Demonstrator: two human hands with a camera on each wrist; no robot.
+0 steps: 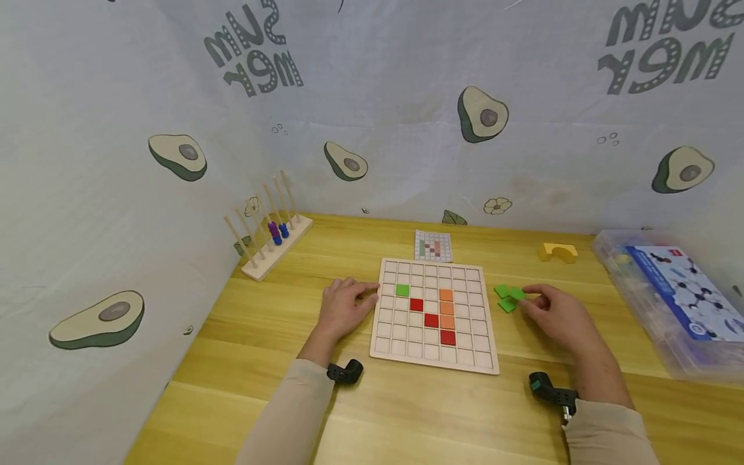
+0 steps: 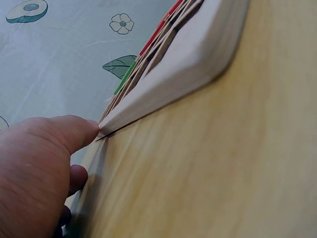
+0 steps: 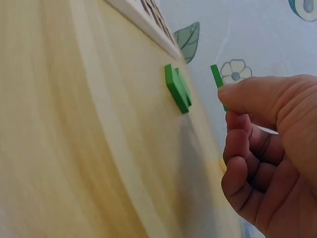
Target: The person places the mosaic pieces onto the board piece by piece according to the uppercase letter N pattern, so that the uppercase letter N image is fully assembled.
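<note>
A wooden grid board (image 1: 407,360) lies on the table with one green, three red and three orange square tiles in its cells. My left hand (image 1: 344,307) rests at the board's left edge, fingertips touching the rim; the left wrist view shows a fingertip against the board's side. To the right of the board, my right hand (image 1: 555,316) pinches a green square tile (image 3: 216,77) between thumb and fingers, raised above the table in the right wrist view. Right beside it, loose green tiles (image 1: 507,305) lie on the wood.
Behind the board lies a small pattern card (image 1: 433,246) with a coloured grid. A pegged bead stand (image 1: 261,267) is at the back left, holding several purple and blue beads. A yellow arch block (image 1: 558,251) and a clear plastic box (image 1: 645,323) with a blue-covered booklet (image 1: 692,290) sit at right.
</note>
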